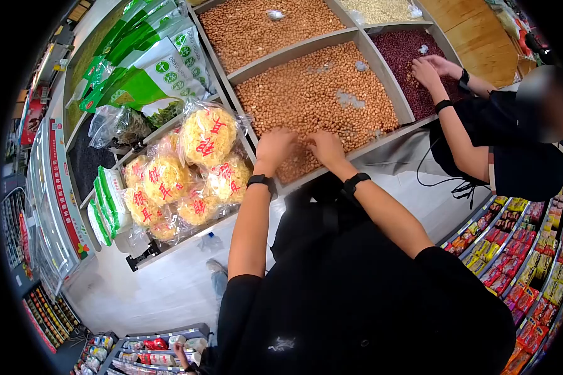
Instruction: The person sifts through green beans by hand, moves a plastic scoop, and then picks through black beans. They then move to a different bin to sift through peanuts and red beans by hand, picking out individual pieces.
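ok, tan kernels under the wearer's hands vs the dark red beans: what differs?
Colour: the tan kernels are light brown; the dark red beans are deep maroon.
Grain: the tan kernels look coarser, the dark red beans finer.
Hands: the wearer's left hand and right hand are at the tan kernels; a co-worker's hands are at the dark red beans.
Shared: both lie loose in adjoining compartments.

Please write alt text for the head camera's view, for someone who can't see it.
A person's left hand and right hand are at the near edge of loose brown kernels. To the right, another person's hands are over dark red beans; packaged yellow rounds lie left.
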Available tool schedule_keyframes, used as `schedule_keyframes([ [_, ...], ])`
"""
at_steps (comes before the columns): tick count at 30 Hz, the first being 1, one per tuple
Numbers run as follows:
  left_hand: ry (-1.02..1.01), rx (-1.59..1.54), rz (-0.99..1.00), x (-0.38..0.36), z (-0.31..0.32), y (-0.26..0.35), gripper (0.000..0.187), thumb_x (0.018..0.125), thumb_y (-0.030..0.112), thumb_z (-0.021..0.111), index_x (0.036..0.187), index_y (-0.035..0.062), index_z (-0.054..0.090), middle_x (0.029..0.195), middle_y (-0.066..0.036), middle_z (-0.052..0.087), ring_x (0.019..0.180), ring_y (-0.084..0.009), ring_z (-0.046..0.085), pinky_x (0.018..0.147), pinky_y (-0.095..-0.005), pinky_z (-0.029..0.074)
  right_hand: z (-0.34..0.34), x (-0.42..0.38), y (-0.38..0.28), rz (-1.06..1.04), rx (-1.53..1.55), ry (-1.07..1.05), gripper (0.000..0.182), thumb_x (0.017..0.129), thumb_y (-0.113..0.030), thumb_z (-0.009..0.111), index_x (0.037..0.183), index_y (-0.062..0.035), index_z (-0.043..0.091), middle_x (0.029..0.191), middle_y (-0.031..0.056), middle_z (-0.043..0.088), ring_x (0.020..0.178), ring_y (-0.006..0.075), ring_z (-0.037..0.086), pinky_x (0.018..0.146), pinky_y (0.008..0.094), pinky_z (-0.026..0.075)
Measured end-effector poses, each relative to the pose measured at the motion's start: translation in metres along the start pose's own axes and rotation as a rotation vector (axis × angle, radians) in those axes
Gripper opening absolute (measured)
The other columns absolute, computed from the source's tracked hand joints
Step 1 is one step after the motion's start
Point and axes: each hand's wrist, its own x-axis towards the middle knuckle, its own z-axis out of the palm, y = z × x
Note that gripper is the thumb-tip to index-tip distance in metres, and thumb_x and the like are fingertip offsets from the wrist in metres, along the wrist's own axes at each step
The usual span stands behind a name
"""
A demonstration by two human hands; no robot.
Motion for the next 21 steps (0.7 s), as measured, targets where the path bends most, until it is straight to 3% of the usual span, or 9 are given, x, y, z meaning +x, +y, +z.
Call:
schedule_keyframes([
  [2, -0.002, -0.015, 0.005, 0.0, 0.002, -0.001, 0.022, 0.087, 0.026, 0.069, 0.104, 0.0122, 0.07, 0.102, -0.006, 0.068, 0.104, -0.028, 0.063, 0.088, -0.0421, 0.053, 0.002, 0.0, 0.001, -0.001, -0.041, 0.019, 0.02, 0.083, -0.021, 0.074, 0.098, -0.0087, 0.074, 0.096, 0.0132, 0.07, 0.094, 0.0366, 0.067, 0.081, 0.0497, 0.051],
  [5, 0.117, -0.037, 0.005, 0.0, 0.008, -0.001, 0.02, 0.088, 0.025, 0.068, 0.103, 0.011, 0.069, 0.098, -0.008, 0.068, 0.101, -0.0291, 0.064, 0.085, -0.0427, 0.054, -0.003, -0.002, -0.001, 0.06, -0.007, -0.013, 0.019, 0.085, -0.022, 0.073, 0.098, -0.0098, 0.074, 0.097, 0.0121, 0.069, 0.097, 0.0348, 0.065, 0.084, 0.0488, 0.049],
  [7, 0.232, -0.103, 0.016, -0.002, 0.005, 0.0, 0.019, 0.089, 0.025, 0.067, 0.101, 0.0094, 0.067, 0.099, -0.009, 0.068, 0.1, -0.0298, 0.064, 0.084, -0.044, 0.054, -0.006, -0.005, -0.005, 0.021, -0.041, 0.118, 0.015, 0.087, -0.022, 0.071, 0.097, -0.0112, 0.074, 0.098, 0.0111, 0.068, 0.101, 0.0322, 0.063, 0.089, 0.0475, 0.045],
  [10, 0.19, -0.115, -0.028, -0.002, 0.003, 0.0, 0.019, 0.09, 0.024, 0.067, 0.102, 0.0088, 0.067, 0.099, -0.009, 0.068, 0.1, -0.0302, 0.064, 0.083, -0.0447, 0.054, -0.007, -0.006, -0.009, 0.029, -0.023, 0.178, 0.012, 0.088, -0.021, 0.07, 0.097, -0.0121, 0.073, 0.099, 0.0104, 0.067, 0.105, 0.0312, 0.06, 0.092, 0.0468, 0.042],
  [13, 0.331, -0.164, -0.019, -0.002, 0.007, -0.001, 0.019, 0.091, 0.025, 0.068, 0.1, 0.0086, 0.067, 0.095, -0.01, 0.067, 0.097, -0.0311, 0.064, 0.081, -0.0442, 0.053, -0.005, -0.007, -0.005, 0.027, -0.013, 0.117, 0.017, 0.09, -0.02, 0.067, 0.104, -0.0117, 0.072, 0.104, 0.0077, 0.066, 0.106, 0.0296, 0.06, 0.094, 0.0474, 0.042],
  [17, 0.294, -0.157, -0.008, -0.006, 0.006, -0.001, 0.019, 0.091, 0.026, 0.068, 0.096, 0.0078, 0.067, 0.092, -0.01, 0.066, 0.095, -0.0317, 0.064, 0.079, -0.0443, 0.053, -0.005, -0.008, -0.005, 0.067, 0.015, 0.063, 0.017, 0.089, -0.018, 0.066, 0.103, -0.0118, 0.073, 0.105, 0.0081, 0.066, 0.105, 0.0298, 0.06, 0.093, 0.0482, 0.042],
  [21, 0.259, -0.122, -0.042, -0.003, 0.009, -0.002, 0.019, 0.093, 0.026, 0.065, 0.093, 0.0069, 0.066, 0.09, -0.011, 0.066, 0.093, -0.0326, 0.063, 0.077, -0.0455, 0.052, -0.013, -0.009, -0.009, -0.045, -0.004, 0.175, 0.017, 0.084, -0.014, 0.066, 0.099, -0.0132, 0.074, 0.102, 0.0074, 0.066, 0.104, 0.0292, 0.062, 0.091, 0.046, 0.044],
])
